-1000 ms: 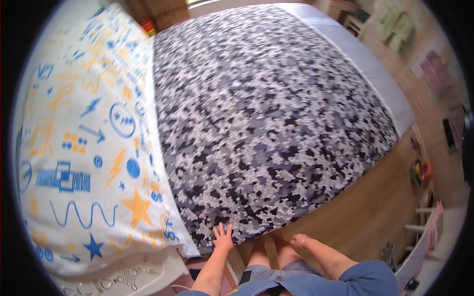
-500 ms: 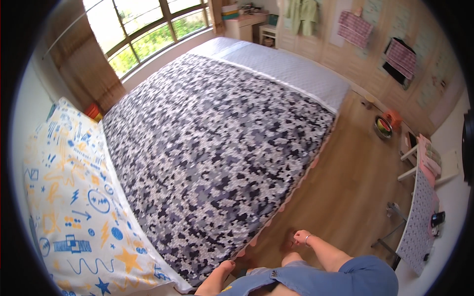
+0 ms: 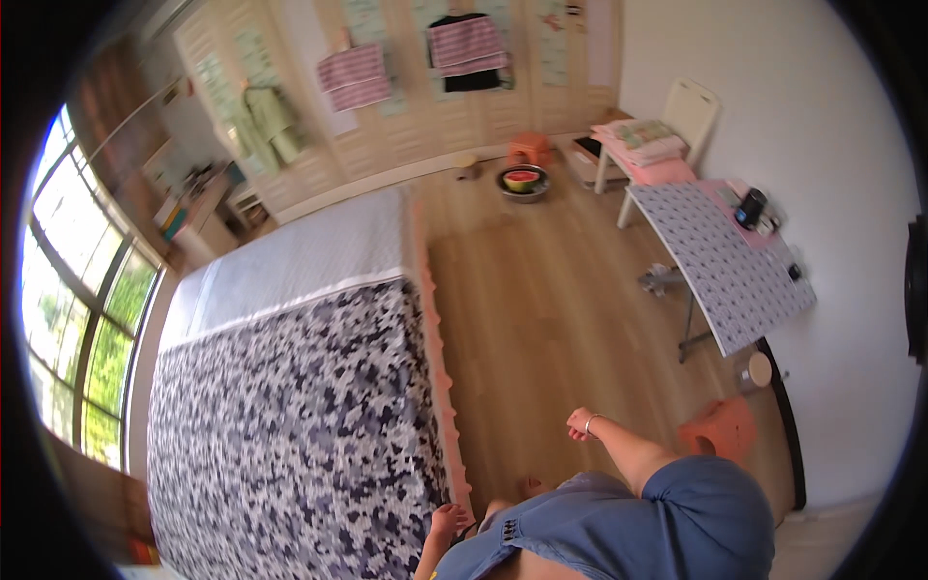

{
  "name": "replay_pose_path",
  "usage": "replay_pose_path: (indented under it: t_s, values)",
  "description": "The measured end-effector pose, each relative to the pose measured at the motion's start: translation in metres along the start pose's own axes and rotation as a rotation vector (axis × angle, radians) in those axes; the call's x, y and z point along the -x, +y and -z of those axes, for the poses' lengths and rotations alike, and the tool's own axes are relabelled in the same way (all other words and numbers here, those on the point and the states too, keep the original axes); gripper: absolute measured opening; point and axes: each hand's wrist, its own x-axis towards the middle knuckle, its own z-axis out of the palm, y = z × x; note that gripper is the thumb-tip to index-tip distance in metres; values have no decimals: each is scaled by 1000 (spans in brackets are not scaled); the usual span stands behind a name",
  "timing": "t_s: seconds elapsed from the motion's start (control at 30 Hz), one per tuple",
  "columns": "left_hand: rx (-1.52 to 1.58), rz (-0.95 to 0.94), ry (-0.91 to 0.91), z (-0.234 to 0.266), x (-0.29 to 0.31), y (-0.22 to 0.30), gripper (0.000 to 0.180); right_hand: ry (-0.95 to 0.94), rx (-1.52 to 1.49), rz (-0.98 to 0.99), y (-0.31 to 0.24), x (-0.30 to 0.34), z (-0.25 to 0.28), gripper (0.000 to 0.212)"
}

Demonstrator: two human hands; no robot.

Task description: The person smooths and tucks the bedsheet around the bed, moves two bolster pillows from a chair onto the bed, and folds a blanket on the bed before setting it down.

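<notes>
My left hand (image 3: 448, 519) hangs beside the near right edge of the bed, close to the dark patterned cover (image 3: 300, 435). Its fingers look loosely apart, and nothing shows in them. Over the wooden floor, my right hand (image 3: 580, 423) has its fingers curled in, with no object visible in it. A bracelet (image 3: 589, 423) circles that wrist. The bed's far part has a pale grey quilted surface (image 3: 290, 251), and a pink frill (image 3: 440, 358) runs down its side.
On the right stands a patterned folding table (image 3: 706, 251) with a black cylinder (image 3: 750, 207). An orange stool (image 3: 720, 428) is near the wall. Farther off are a metal basin (image 3: 523, 196) holding cut watermelon (image 3: 522, 181), another orange stool (image 3: 528, 148), and a white chair (image 3: 691, 111) with folded cloths.
My view has swung to the right, bringing the wardrobe, folding table and near orange stool further in. The doodle-print bedding at left has left view. Both hands stay without objects.
</notes>
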Motion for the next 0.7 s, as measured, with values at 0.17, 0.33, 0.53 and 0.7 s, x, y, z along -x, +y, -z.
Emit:
replay_pose_path:
  t_s: [0.17, 0.33, 0.53, 0.7]
  values:
    - [-802, -272, -96, 8, -76, 47, 21, -142, 0, -48, -7, -28, 3, 18]
    - [-1380, -245, -162, 3, -135, 121, 21, -133, 49, -101, -11, -84, 25, 18]
    - [-1475, -156, -182, -6, -211, 253, 21, -13, 131, -148, -82, -115, 88, 20]
    - [-655, 300, -67, -65, -282, 384, 21, 220, -232, 40, -149, -113, 131, 19]
